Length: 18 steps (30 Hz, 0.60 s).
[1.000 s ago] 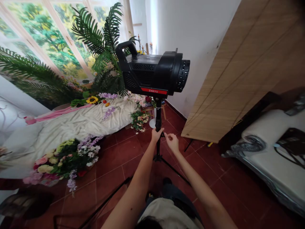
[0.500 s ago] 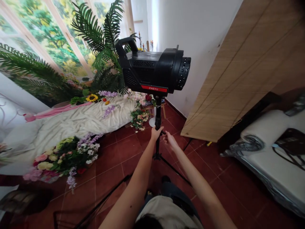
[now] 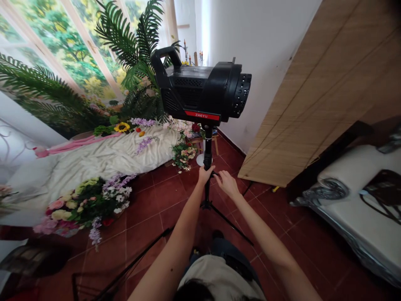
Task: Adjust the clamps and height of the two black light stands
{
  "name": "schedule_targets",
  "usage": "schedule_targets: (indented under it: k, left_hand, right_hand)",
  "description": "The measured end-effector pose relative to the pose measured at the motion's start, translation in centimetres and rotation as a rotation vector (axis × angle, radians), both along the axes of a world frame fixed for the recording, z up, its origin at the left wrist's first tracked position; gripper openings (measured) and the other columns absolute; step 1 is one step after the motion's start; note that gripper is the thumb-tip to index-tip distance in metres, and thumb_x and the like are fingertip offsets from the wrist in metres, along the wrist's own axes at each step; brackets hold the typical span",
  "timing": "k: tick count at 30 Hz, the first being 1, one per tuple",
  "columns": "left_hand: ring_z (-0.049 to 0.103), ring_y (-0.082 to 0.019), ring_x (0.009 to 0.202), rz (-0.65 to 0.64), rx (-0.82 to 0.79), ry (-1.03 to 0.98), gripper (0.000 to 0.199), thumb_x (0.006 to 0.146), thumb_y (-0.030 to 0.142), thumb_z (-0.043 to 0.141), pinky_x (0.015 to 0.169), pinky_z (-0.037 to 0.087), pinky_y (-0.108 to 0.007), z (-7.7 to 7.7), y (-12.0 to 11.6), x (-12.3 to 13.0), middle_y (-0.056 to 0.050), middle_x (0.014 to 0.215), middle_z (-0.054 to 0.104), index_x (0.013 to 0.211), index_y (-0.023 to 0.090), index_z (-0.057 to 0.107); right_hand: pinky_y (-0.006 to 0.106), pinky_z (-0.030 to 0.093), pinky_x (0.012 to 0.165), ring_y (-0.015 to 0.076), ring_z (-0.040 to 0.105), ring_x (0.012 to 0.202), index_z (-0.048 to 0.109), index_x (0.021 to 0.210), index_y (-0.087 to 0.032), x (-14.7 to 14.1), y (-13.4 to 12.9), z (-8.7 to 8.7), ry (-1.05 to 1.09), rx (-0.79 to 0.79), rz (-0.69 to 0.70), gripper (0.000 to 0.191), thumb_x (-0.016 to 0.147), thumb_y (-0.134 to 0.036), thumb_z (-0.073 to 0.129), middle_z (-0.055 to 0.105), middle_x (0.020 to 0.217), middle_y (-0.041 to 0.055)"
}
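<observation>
Uncurls right hand [image 3: 228, 184] since the earlier frame, with fingers apart by the knob [image 3: 215, 173] on stand [image 3: 208, 144]; clamps left hand's [image 3: 205, 175] fingers around stand, presumably steadying lamp [image 3: 192, 94] atop.

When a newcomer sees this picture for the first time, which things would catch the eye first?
Probably the large black lamp with its red ZHEYU label, at upper centre on a black stand. Below it, the left hand grips the stand, while the right hand is at a small knob. To the left, a yellow sunflower lies near the far edge of the white cloth.
</observation>
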<state>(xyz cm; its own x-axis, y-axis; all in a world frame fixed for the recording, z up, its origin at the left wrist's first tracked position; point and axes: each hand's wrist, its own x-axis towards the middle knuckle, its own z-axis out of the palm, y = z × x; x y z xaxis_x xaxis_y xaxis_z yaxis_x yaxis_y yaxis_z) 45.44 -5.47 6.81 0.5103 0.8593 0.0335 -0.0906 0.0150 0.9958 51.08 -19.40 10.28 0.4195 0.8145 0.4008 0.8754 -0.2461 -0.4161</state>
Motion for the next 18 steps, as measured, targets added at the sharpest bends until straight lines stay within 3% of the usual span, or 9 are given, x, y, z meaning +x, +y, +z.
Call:
schedule_targets:
  k: [4, 7, 11, 18]
  left_hand:
    - [0.055, -0.012, 0.061, -0.002, -0.03, -0.001, 0.027, 0.059, 0.035, 0.073, 0.059, 0.047, -0.024, 0.7, -0.5, -0.2, -0.001, 0.059, 0.055, 0.065, 0.014, 0.057]
    - [0.055, -0.012, 0.058, -0.009, -0.042, -0.017, 0.026, 0.06, 0.034, 0.073, 0.057, 0.046, -0.025, 0.9, -0.7, -0.3, -0.001, 0.059, 0.055, 0.066, 0.014, 0.057]
    - [0.052, -0.011, 0.055, -0.001, -0.021, -0.019, 0.026, 0.061, 0.035, 0.071, 0.054, 0.044, -0.024, 0.6, -0.6, -0.2, -0.001, 0.062, 0.056, 0.064, 0.014, 0.056]
    - [0.056, -0.013, 0.064, 0.078, -0.012, -0.01, 0.028, 0.059, 0.035, 0.074, 0.06, 0.047, -0.024, 0.0, -0.8, 0.4, -0.001, 0.066, 0.059, 0.071, 0.015, 0.058]
  right_hand:
    - [0.025, 0.038, 0.066, 0.0166, 0.052, 0.072, 0.057, 0.076, -0.018, 0.4, 0.6, -0.7, 0.17, 0.108, 0.043, 0.043, 0.093, -0.049, 0.031, 0.058, 0.075, 0.0057]
    - [0.023, 0.034, 0.057, 0.0119, 0.043, 0.056, 0.054, 0.065, -0.017, 0.0, 1.3, -1.6, 0.394, 0.205, 0.013, 0.048, 0.091, -0.052, 0.033, 0.053, 0.061, 0.0009]
    - [0.022, 0.028, 0.051, 0.0093, 0.034, 0.051, 0.048, 0.06, -0.017, -0.6, 1.9, -2.5, 0.591, 0.294, -0.038, 0.049, 0.088, -0.055, 0.037, 0.046, 0.055, -0.0025]
    - [0.022, 0.024, 0.05, 0.0078, 0.029, 0.05, 0.04, 0.055, -0.018, 0.4, 2.0, -2.5, 0.518, 0.29, 0.005, 0.046, 0.088, -0.049, 0.039, 0.035, 0.052, -0.0052]
